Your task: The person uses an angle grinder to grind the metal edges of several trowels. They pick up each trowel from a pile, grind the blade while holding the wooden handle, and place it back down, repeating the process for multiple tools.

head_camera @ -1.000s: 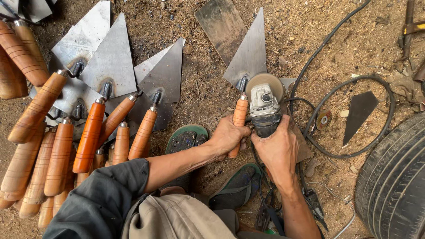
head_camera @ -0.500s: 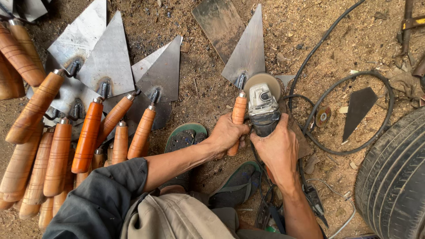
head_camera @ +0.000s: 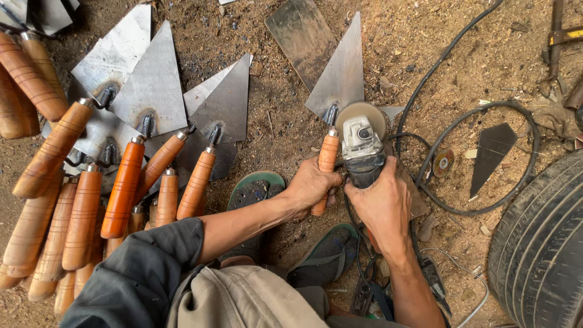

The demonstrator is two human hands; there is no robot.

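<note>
A: What does the left hand (head_camera: 311, 185) have?

B: Its fingers are wrapped tight around the orange wooden handle of a trowel (head_camera: 337, 91), which lies on the dirt floor (head_camera: 285, 127) with its triangular steel blade pointing away from the person

A: And the right hand (head_camera: 384, 203)?

B: It grips the dark body of an angle grinder (head_camera: 363, 146), fingers closed around it. The grinder's disc (head_camera: 357, 113) sits at the heel of the blade, just beside the neck where blade meets handle; whether it touches the metal I cannot tell

A: Anything else nearby?

B: Far to the left lies a heap of finished trowels (head_camera: 121, 170), orange handles toward the person, grey blades fanned out behind. A rusty flat plate (head_camera: 300, 33) lies above the held trowel, partly under its blade. A black cable (head_camera: 461, 42) loops over the dirt on the right, around a small dark triangular offcut (head_camera: 492, 152). A tyre (head_camera: 540, 243) fills the lower right corner, and green sandals (head_camera: 258, 188) sit under the forearms
</note>
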